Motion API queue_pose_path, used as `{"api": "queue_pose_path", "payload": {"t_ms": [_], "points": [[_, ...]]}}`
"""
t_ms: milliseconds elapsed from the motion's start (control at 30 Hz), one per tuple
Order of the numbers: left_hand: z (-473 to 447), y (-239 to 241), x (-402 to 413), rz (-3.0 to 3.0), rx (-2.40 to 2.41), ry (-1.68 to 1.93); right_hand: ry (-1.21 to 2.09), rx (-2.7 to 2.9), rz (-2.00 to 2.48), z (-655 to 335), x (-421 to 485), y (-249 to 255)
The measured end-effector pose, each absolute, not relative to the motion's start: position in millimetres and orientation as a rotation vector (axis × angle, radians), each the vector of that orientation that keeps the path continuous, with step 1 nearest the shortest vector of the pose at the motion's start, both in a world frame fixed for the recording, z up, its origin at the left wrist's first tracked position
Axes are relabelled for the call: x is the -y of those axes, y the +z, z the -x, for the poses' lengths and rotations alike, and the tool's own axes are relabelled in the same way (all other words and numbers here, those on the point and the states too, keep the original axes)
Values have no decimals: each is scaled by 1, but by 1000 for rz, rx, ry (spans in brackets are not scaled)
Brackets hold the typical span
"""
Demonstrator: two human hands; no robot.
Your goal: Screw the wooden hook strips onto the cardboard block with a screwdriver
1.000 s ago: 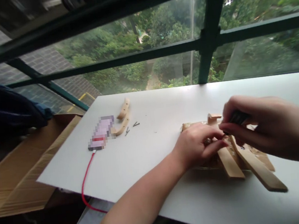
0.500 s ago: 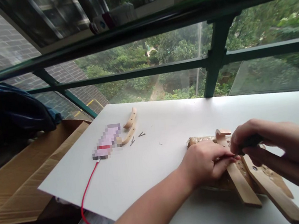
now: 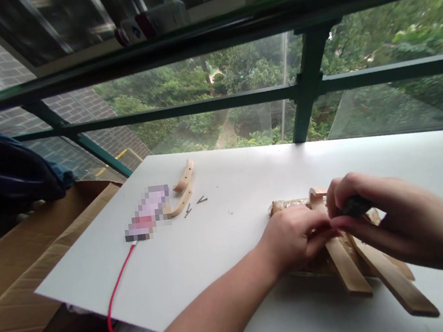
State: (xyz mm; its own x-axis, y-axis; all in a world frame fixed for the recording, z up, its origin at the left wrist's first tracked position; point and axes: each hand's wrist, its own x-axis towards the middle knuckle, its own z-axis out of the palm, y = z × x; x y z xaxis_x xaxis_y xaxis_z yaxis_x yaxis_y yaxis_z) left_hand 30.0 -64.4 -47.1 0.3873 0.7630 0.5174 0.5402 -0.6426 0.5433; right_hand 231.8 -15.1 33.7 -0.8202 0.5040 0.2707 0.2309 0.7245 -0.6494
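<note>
My right hand point(image 3: 395, 215) is closed around the dark handle of a screwdriver point(image 3: 354, 207); its tip is hidden by my fingers. My left hand point(image 3: 287, 235) pinches thumb and fingers together just at that tip, over a flat wooden piece point(image 3: 349, 271) with a curved hook end. Whatever the left fingers hold is too small to make out. A second wooden piece point(image 3: 405, 286) lies to the right, partly under my right hand. Both wooden pieces rest on a brown block in clear wrapping point(image 3: 290, 204), largely covered by my hands.
On the white table point(image 3: 216, 262), two curved wooden pieces point(image 3: 185, 178) lie at the far left, near several loose screws point(image 3: 202, 199). Beside them is a blurred phone point(image 3: 147, 214) with a red cable point(image 3: 115, 300). A cardboard box point(image 3: 47, 250) stands left of the table, and a green railing point(image 3: 183, 109) runs behind it.
The view has shifted slightly, so everything sits further left. My right hand has turned a little on the screwdriver, showing more of its handle. My left hand keeps its pinch.
</note>
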Motion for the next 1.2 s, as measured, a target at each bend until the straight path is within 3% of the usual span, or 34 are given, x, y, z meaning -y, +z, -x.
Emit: {"api": "queue_pose_path", "payload": {"t_ms": [200,1033,1200], "points": [[-29,-47,65,-2327,-1117,1074,929,2503,367,-233,15,49],[-28,-41,68,-2206,-1207,1190,770,2463,410,-218,12,42],[-28,-38,69,-2228,-1216,1126,941,2461,260,-226,12,52]]}}
